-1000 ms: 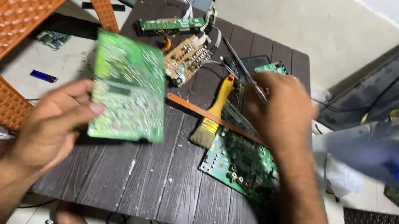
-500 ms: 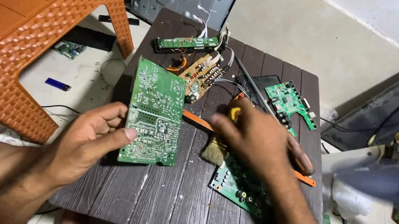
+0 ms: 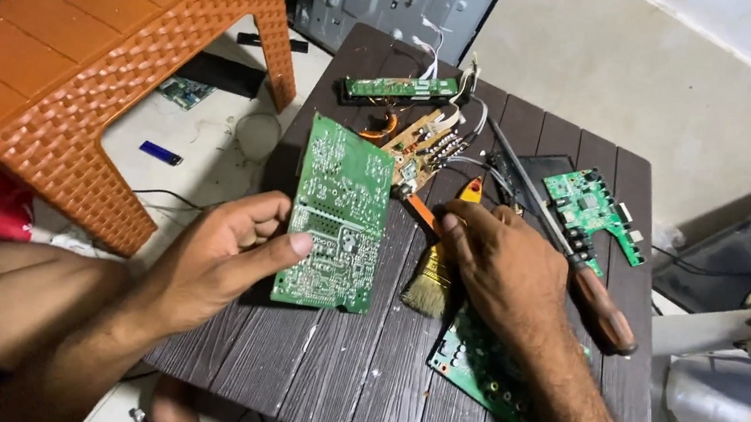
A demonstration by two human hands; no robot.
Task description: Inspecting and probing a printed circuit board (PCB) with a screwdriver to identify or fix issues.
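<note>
A green circuit board (image 3: pixel 338 216) stands tilted above the dark slatted desk (image 3: pixel 345 371), solder side up, pinched at its left edge in the left hand (image 3: pixel 219 258), thumb on its face. The right hand (image 3: pixel 503 271) closes its grip on a yellow-handled brush (image 3: pixel 435 272) just beside it, wrist low, seemingly poised for cleaning; that would call for bringing the bristles to the board.

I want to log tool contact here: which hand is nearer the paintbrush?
Right. The right hand lies over the paintbrush handle; the left hand is across the table, holding the green circuit board.
</note>
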